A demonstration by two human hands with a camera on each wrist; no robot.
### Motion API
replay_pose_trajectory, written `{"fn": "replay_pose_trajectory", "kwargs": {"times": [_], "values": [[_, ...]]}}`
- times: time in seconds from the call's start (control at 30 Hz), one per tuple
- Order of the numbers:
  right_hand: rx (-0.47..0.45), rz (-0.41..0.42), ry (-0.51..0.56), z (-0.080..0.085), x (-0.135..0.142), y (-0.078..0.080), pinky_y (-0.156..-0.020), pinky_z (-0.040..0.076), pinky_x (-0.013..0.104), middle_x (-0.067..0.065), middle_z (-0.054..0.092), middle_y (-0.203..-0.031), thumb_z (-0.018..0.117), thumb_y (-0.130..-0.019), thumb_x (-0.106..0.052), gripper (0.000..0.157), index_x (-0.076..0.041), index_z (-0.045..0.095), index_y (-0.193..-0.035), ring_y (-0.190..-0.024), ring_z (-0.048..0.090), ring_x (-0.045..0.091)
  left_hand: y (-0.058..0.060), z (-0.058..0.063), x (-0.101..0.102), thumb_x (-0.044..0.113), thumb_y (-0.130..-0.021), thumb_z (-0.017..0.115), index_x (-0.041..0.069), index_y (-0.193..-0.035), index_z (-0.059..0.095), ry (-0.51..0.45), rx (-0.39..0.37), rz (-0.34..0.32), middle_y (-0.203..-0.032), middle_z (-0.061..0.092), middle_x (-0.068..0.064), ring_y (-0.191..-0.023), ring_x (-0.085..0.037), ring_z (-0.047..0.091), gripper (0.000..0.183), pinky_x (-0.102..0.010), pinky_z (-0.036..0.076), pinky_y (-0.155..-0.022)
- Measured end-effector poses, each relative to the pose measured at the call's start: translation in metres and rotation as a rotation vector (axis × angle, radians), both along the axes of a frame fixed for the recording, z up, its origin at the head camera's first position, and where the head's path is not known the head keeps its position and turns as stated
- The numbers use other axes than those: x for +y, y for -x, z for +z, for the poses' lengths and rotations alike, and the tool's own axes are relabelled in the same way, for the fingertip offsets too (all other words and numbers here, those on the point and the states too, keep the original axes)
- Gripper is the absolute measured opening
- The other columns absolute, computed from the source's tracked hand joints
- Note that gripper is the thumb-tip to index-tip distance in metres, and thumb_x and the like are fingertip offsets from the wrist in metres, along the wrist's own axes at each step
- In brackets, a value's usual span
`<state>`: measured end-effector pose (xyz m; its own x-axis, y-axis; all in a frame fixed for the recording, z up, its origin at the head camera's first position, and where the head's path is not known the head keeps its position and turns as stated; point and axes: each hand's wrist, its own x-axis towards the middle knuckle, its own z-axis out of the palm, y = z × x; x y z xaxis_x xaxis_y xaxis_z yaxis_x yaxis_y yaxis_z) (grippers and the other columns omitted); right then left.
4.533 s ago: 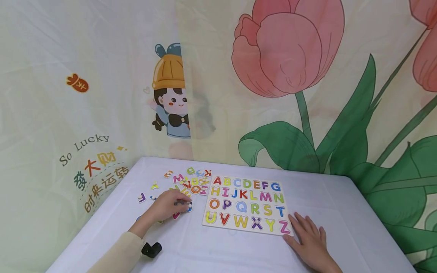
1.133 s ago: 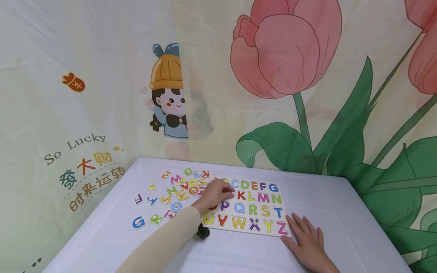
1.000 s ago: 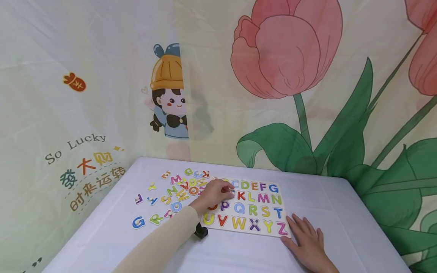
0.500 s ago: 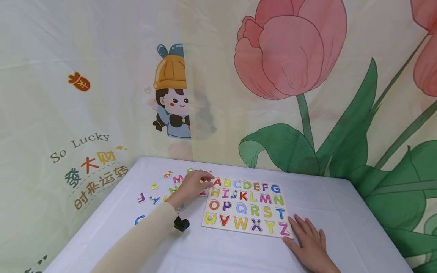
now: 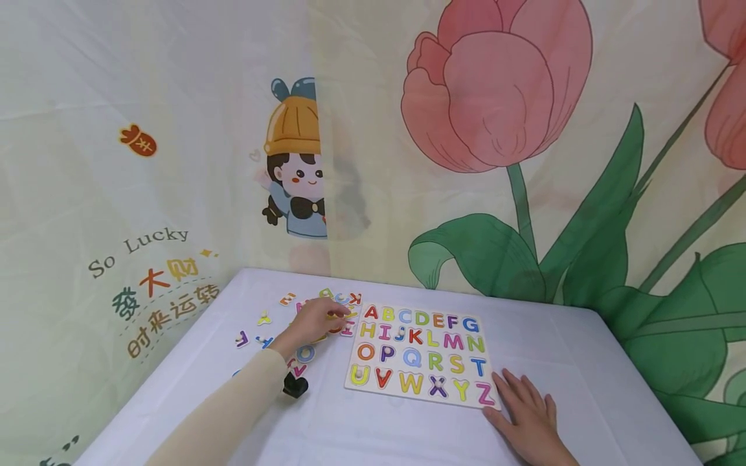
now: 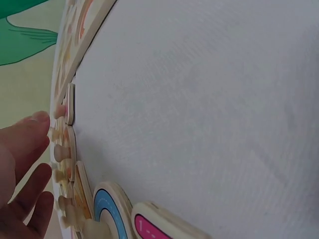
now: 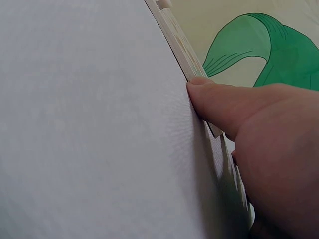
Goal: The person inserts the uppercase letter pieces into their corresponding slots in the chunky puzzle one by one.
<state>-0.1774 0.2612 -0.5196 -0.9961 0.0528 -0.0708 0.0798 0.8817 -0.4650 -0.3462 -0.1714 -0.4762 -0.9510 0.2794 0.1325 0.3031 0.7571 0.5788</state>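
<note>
Hands (image 5: 311,323) (image 5: 527,417) spread loosely, right touching the A–Z board (image 5: 397,360) (backdrop (image 5: 367,84) reads "So Lucky").

Behind the cloth-covered bench (image 5: 408,433), a backdrop (image 5: 373,116) shows a pink tulip (image 5: 498,97) with green leaves (image 5: 594,217); left of it, a cartoon figure (image 5: 298,173), lettering (image 5: 154,279) and a red pouch (image 5: 140,141).

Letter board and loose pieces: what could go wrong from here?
Bumping: the loose pieces crowd close around the left hand, and their knobs stand nearly side by side in the left wrist view, so grabbing one might knock its neighbours.
Shifting: the right hand touches the letter board only near one corner, so pressing elsewhere might pivot it.
</note>
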Motion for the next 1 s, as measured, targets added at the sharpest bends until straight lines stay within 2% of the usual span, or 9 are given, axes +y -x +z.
{"fn": "replay_pose_trajectory", "kwargs": {"times": [0.23, 0.33, 0.43, 0.57, 0.77, 1.0], "values": [[0.011, 0.012, 0.005, -0.001, -0.002, 0.000, -0.111, -0.016, 0.082, 0.026, 0.022, -0.171, 0.067, -0.094, -0.067, 0.098, -0.005, 0.037, -0.163, -0.153, 0.002, 0.058, 0.005, -0.005, -0.007, 0.015, -0.097, 0.079, 0.020, -0.113, 0.084, 0.083, 0.050, -0.163, -0.107, 0.076, 0.008, -0.101, -0.013, 0.063, 0.017, -0.043, 0.050, -0.096], [0.013, 0.012, 0.003, -0.002, -0.002, 0.000, -0.111, -0.017, 0.082, 0.026, 0.022, -0.172, 0.066, -0.094, -0.068, 0.098, -0.005, 0.037, -0.164, -0.153, 0.002, 0.057, 0.008, -0.007, -0.009, 0.014, -0.098, 0.078, 0.020, -0.111, 0.084, 0.125, 0.106, -0.231, -0.105, 0.076, 0.008, -0.098, -0.012, 0.063, 0.016, -0.041, 0.050, -0.092], [0.019, 0.014, -0.002, -0.002, -0.002, 0.000, -0.111, -0.017, 0.082, 0.026, 0.022, -0.171, 0.066, -0.094, -0.068, 0.098, -0.005, 0.037, -0.164, -0.153, 0.002, 0.057, 0.012, -0.009, -0.009, 0.015, -0.097, 0.079, 0.021, -0.109, 0.085, 0.158, 0.165, -0.270, -0.103, 0.077, 0.010, -0.097, -0.011, 0.064, 0.015, -0.039, 0.050, -0.090], [0.022, 0.017, -0.006, -0.003, -0.002, -0.001, -0.111, -0.016, 0.082, 0.027, 0.023, -0.171, 0.066, -0.094, -0.068, 0.098, -0.005, 0.037, -0.163, -0.153, 0.003, 0.058, 0.012, -0.010, -0.009, 0.018, -0.096, 0.080, 0.022, -0.107, 0.085, 0.191, 0.204, -0.270, -0.101, 0.076, 0.011, -0.095, -0.009, 0.064, 0.013, -0.038, 0.050, -0.090], [0.014, 0.015, -0.006, -0.002, -0.002, -0.001, -0.111, -0.016, 0.083, 0.027, 0.022, -0.171, 0.066, -0.094, -0.068, 0.098, -0.005, 0.037, -0.163, -0.153, 0.002, 0.058, 0.004, -0.003, -0.009, 0.019, -0.094, 0.083, 0.023, -0.104, 0.085, 0.188, 0.197, -0.222, -0.099, 0.077, 0.011, -0.094, -0.011, 0.064, 0.011, -0.041, 0.051, -0.091], [0.007, 0.009, -0.007, -0.001, 0.000, 0.000, -0.111, -0.016, 0.083, 0.027, 0.022, -0.171, 0.066, -0.094, -0.068, 0.099, -0.004, 0.036, -0.164, -0.153, 0.002, 0.058, -0.002, -0.001, -0.009, 0.026, -0.094, 0.083, 0.028, -0.104, 0.085, 0.194, 0.206, -0.225, -0.094, 0.075, 0.020, -0.089, -0.003, 0.064, 0.010, -0.034, 0.051, -0.087]]}}
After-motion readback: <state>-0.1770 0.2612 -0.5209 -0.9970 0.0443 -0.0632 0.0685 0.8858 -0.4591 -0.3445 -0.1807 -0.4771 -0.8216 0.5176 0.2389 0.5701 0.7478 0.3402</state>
